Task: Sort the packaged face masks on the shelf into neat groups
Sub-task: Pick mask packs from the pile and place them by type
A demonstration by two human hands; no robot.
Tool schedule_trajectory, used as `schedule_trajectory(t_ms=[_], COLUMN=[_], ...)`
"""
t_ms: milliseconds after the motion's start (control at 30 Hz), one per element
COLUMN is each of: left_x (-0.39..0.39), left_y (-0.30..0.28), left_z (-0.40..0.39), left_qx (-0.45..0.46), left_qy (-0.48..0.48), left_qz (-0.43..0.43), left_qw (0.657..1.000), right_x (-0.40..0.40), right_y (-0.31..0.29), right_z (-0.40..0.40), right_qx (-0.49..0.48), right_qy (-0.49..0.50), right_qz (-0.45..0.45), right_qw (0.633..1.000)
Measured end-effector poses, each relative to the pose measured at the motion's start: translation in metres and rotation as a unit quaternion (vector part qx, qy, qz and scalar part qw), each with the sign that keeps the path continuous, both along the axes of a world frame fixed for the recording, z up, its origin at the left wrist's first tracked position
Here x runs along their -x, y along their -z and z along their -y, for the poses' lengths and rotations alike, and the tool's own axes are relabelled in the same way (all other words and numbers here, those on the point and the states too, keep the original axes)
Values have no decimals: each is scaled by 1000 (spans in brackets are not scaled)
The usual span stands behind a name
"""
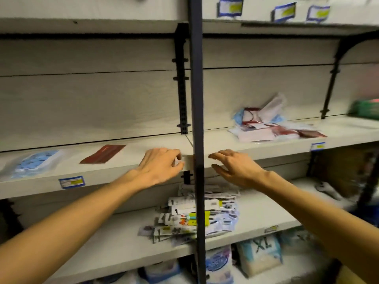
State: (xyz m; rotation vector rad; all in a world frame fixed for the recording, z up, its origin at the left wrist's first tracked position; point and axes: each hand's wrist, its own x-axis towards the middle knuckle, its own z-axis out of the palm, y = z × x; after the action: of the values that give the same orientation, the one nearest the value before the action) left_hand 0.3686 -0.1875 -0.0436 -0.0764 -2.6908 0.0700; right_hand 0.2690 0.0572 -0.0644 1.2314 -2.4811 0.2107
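Note:
On the middle shelf (143, 144) a blue mask pack (34, 162) lies at the far left and a dark red flat pack (102, 153) lies beside it. A loose heap of mask packs (272, 126), red, white and blue, sits on the right section. My left hand (162, 166) hovers at the shelf's front edge just left of the dark upright post (196, 119), fingers loosely curled; a small pale thing shows at the fingertips, unclear what. Just right of the post is my right hand (233, 167), fingers spread and relaxed, holding nothing.
The upright post runs top to bottom between my hands. A pile of small carded packages (196, 216) lies on the shelf below. Bagged goods (260, 255) stand on the lowest shelf. Price labels (71, 182) mark the shelf edges. A green package (367, 108) sits far right.

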Motion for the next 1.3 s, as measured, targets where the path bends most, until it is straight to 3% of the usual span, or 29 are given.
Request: schedule_trajectory(t_ms=[300,467,667,900,1033,1300], left_x=[92,177,282,365,386,419], left_y=[-6,-5,-2,1,7,-15], left_z=[-148,-185,-206,-204,-207,-214], left_qx=[39,64,31,35,18,-49], left_qy=[154,144,128,117,124,131], left_qz=[6,8,25,156,124,-24], left_qw=[987,987,991,980,984,990], right_x=[59,105,189,282,322,403], right_y=[7,10,-5,-21,-26,-29], right_z=[-138,-184,-228,-251,-252,-255], right_qx=[16,45,97,135,119,69], right_qy=[141,204,273,335,341,308], right_qz=[-29,-29,-5,77,98,167], right_qw=[989,978,957,929,928,934])
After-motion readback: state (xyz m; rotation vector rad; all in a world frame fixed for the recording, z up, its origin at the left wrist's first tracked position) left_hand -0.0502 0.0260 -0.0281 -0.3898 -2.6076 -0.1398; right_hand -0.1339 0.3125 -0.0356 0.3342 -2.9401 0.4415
